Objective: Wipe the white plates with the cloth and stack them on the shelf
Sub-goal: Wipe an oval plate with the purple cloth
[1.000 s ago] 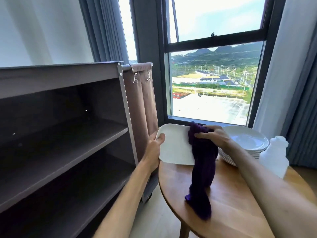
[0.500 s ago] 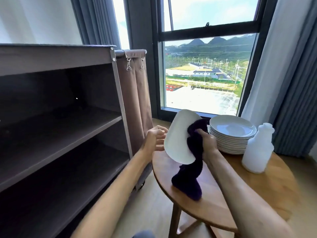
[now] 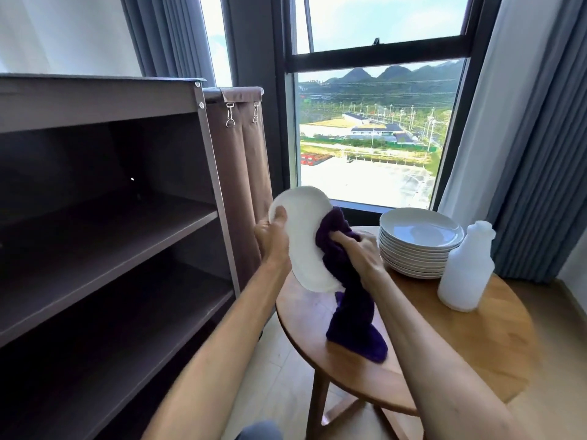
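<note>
Plate (image 3: 305,246), white, held tilted on edge above the left rim of the table (image 3: 476,354); left hand (image 3: 273,239) grips its left rim, thumb on the face, while the right hand (image 3: 362,252) clutches a purple cloth (image 3: 352,312) bunched against the plate's right side, the cloth's tail hanging down onto the tabletop. Stack (image 3: 419,246) of further white plates on the table's far side, just beside a white bottle (image 3: 467,268) to its right. Shelf (image 3: 104,236), dark brown, left of the table, with a window (image 3: 374,128) behind.
</note>
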`<state>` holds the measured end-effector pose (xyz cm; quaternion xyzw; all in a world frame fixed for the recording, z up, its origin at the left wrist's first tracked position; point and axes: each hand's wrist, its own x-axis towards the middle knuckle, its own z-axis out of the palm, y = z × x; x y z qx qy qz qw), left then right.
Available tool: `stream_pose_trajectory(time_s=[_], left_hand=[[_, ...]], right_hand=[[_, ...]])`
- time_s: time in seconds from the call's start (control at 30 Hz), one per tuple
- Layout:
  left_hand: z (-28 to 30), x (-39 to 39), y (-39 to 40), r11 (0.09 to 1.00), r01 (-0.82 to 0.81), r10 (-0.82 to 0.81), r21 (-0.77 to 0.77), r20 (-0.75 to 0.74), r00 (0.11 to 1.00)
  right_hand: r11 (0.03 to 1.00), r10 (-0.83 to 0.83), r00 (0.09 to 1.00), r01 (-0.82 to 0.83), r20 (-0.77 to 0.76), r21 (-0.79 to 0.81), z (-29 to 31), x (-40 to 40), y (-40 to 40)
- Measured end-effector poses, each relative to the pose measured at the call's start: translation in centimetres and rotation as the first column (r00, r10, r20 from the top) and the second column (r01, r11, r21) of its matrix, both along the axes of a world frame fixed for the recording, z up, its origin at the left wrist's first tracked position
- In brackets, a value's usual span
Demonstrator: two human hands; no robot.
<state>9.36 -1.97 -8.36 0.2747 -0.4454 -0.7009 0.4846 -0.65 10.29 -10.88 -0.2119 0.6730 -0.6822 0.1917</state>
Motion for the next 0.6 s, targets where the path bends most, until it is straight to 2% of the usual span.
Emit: stream_pose_trajectory(time_s=[0.07,0.1,0.13,0.17,0.23,0.33,0.37,0.43,0.5,0.53,0.6], left_hand=[[0.0,-0.8,0.5,0.985,-0.127,0.136,0.118,-0.071,0.988],[-0.3,-1.1,1.1,0.976,-0.16,0.171,0.145,-0.068,0.983],[-0.9,-1.3,1.6,0.977,-0.159,0.166,0.14,-0.041,0.985],[-1.3,-1.2,2.0,0.985,-0.131,0.132,0.112,0.001,0.991],[-2.0,0.1,0.7,1.0,0.007,-0.01,0.017,0.164,0.986],[-1.2,3.1,-4.2,0.936,0.332,-0.249,-0.118,0.443,0.861],[-0.5,3.5,-5.7,0.893,0.433,-0.312,-0.121,0.527,0.791],[1.4,3.9,-6.9,0.752,0.655,-0.435,-0.078,0.688,0.581],[2.7,3.4,-6.5,0.587,0.809,-0.574,0.034,0.722,0.386],[3.0,3.0,-6.1,0.56,0.827,-0.584,0.038,0.726,0.362],[3.2,2.2,-5.7,0.552,0.829,-0.504,-0.092,0.754,0.42]], right_hand=[[0.99,-0.083,0.97,0.107,0.227,-0.092,-2.0,1.0,-0.3],[0.97,-0.11,0.92,0.182,0.376,-0.162,-2.9,1.8,-0.6],[0.945,-0.133,0.866,0.257,0.482,-0.202,-3.6,2.5,-0.7],[0.93,-0.156,0.838,0.303,0.523,-0.209,-4.2,2.7,-0.8],[0.945,-0.19,0.873,0.287,0.45,-0.157,-4.7,1.8,0.0],[0.996,-0.068,0.975,0.077,0.21,-0.037,-3.6,-0.8,1.7],[0.999,0.004,0.993,-0.008,0.114,0.039,-2.9,-1.5,2.0],[0.976,0.153,0.988,-0.145,-0.034,0.161,-0.9,-1.9,1.6],[0.965,0.222,0.971,-0.205,-0.09,0.165,0.9,-1.9,1.1],[0.969,0.219,0.97,-0.204,-0.103,0.14,1.5,-2.1,0.8],[0.979,0.188,0.975,-0.176,-0.116,0.108,2.0,-2.6,0.8]])
